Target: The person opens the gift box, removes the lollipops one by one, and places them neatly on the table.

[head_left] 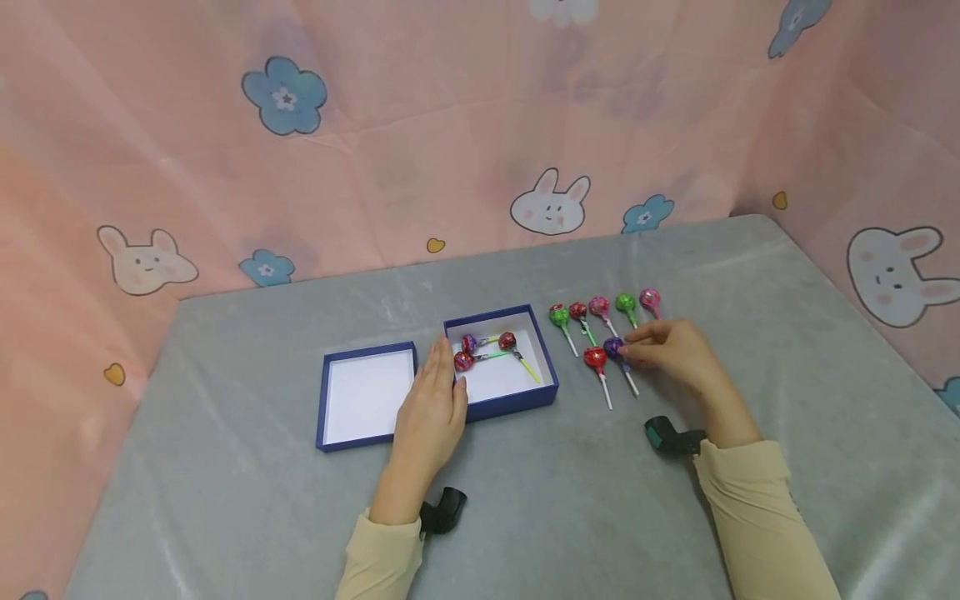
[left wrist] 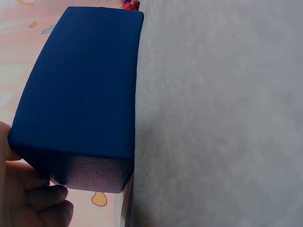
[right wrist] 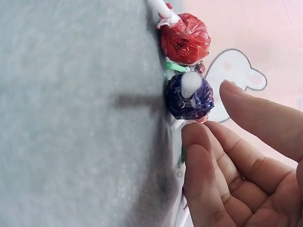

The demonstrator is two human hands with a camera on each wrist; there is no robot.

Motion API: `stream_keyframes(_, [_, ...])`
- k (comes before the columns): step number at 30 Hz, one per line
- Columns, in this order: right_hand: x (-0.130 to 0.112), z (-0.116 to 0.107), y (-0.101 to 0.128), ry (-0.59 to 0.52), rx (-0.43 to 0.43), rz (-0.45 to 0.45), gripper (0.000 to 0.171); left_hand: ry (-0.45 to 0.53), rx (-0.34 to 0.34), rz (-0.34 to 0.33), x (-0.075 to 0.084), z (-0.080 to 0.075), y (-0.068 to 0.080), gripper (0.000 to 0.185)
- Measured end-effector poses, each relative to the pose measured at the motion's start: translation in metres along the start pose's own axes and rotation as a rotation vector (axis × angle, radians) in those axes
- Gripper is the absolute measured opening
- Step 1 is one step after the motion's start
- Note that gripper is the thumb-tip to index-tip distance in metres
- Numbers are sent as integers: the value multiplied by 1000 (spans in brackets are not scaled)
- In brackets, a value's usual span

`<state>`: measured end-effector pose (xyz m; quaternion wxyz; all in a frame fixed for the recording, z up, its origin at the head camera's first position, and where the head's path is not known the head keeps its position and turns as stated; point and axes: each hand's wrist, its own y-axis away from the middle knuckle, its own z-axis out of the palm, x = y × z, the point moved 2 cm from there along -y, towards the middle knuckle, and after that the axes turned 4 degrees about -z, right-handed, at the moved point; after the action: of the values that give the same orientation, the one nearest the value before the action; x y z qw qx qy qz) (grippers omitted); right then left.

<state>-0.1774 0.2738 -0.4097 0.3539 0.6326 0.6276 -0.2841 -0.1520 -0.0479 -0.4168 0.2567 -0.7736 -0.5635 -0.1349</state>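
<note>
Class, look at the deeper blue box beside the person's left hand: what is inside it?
Inside the box lie three lollipops: two red, one purple, on a white floor. The left hand covers its near-left corner.

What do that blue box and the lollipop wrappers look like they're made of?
The blue box looks like stiff card: its outer wall shows a fine matte grain in the left wrist view, and the inside is plain white. The purple lollipop seems wrapped in thin shiny film, crinkled and twisted at the stick, likely plastic.

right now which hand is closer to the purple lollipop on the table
The right hand: its fingertips are right at the purple lollipop. The left hand is well away from it, resting against the near left corner of the open blue box.
</note>
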Motion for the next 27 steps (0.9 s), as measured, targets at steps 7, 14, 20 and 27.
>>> stream_keyframes(7, [-6,0,1,-9,17,-14,35,5,8,7,1,-1,0,53])
stream_keyframes(14, [-8,-1,2,33,38,-28,34,-2,3,7,0,0,0,53])
stream_keyframes(20, [-13,-1,3,73,65,-52,33,-2,2,4,0,0,0,53])
stream_keyframes(27, [-29,7,6,36,44,-63,37,9,2,-4,1,0,0,53])
